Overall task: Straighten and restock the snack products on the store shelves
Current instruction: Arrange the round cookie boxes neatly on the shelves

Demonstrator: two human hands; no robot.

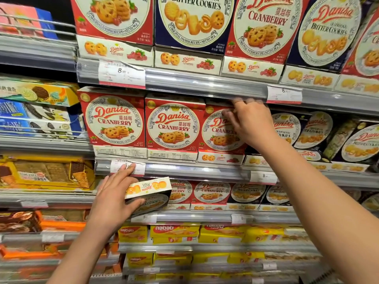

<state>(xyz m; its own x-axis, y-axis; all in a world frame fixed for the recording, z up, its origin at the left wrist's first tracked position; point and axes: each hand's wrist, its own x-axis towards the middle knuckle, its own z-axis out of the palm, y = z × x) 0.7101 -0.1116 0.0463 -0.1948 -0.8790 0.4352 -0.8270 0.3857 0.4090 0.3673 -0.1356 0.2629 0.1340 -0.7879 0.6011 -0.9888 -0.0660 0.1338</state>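
- Two red cranberry boxes [114, 119] upright, face out and flush side by side on the middle shelf [196, 171]: that stretch apparently done
- Third cranberry box [220, 132] beside them, tilted and not yet squared; right hand [251, 124] on its top right corner, fingers curled over the upper edge, blurred, so exact grip hard to tell
- Left hand [113, 196] lower down, gripping a butter cookie box [148, 195] tipped on its side, thumb under, fingers along the back, index finger stretched up to the price tag [128, 167]; box off the shelf, apparently waiting for a slot
- Right of the third box, dark butter cookie boxes [315, 134] leaning at mixed angles, clearly unsorted
- Lower shelf row [213, 193] fairly neat but set back
- By these signs, roughly the early middle: red run nearly squared, dark run and the held box left to do
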